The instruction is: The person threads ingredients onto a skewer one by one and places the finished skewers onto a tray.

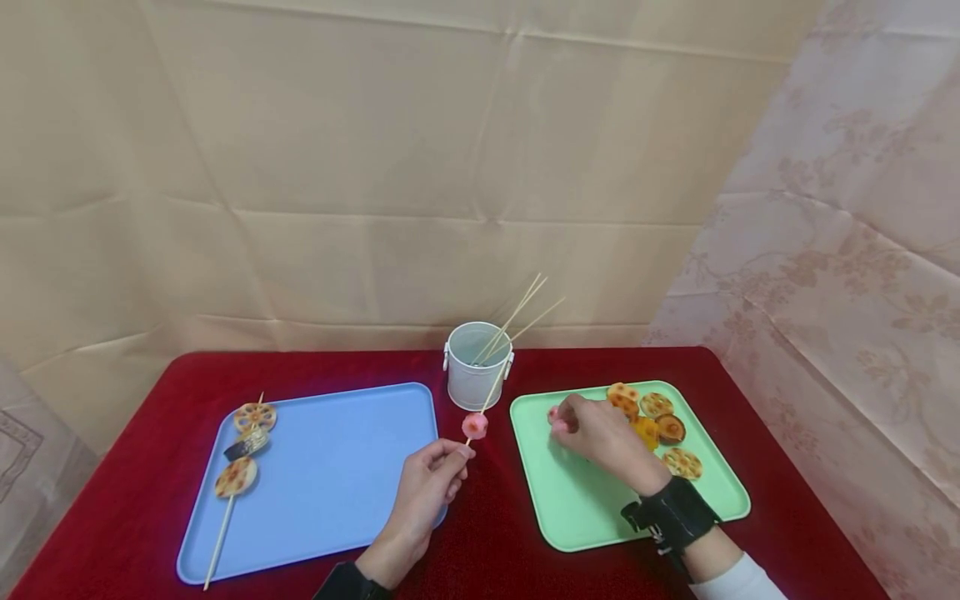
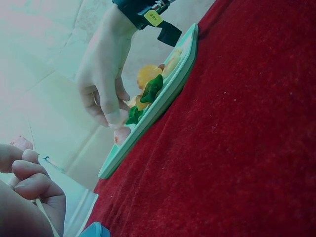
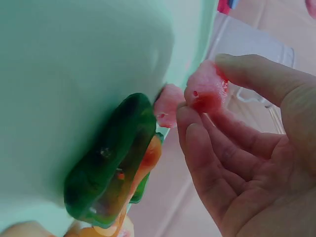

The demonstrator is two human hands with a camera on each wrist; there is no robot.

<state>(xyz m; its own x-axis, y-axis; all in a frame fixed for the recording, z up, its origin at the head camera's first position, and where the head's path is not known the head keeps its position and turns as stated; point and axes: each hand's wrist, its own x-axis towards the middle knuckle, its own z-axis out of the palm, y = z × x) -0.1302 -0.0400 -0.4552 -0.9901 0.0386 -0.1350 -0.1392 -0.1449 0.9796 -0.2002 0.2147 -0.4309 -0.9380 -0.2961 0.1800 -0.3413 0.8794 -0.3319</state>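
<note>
Far left on the counter's red cloth [image 1: 487, 550]: blue tray [image 1: 330, 483], carrying a loaded skewer [image 1: 221, 537] along its left side, lower end over the near rim. On that stick, far to near: lotus slice [image 1: 255, 416], dark-edged piece [image 1: 246, 444], round browned slice [image 1: 236, 477]. Next, left hand [image 1: 427, 487] at the blue tray's right edge, fingers pinching a thin stick [image 1: 492, 390] just below a pink piece [image 1: 475, 426] threaded on it. White bucket [image 1: 474, 387] stands behind, between trays, bare sticks [image 1: 525, 302] leaning out of it. Right: green tray [image 1: 573, 517]. Right hand [image 1: 603, 433] is over its left part, thumb and fingers pinching a second pink piece [image 3: 207, 89]; another pink lump [image 3: 169, 105] sits just beside it on the tray. Green pepper piece [image 3: 108, 158] near that. Further right on the green tray: yellow piece [image 1: 646, 432], brown round piece [image 1: 671, 429], browned spotted slice [image 1: 682, 463].
</note>
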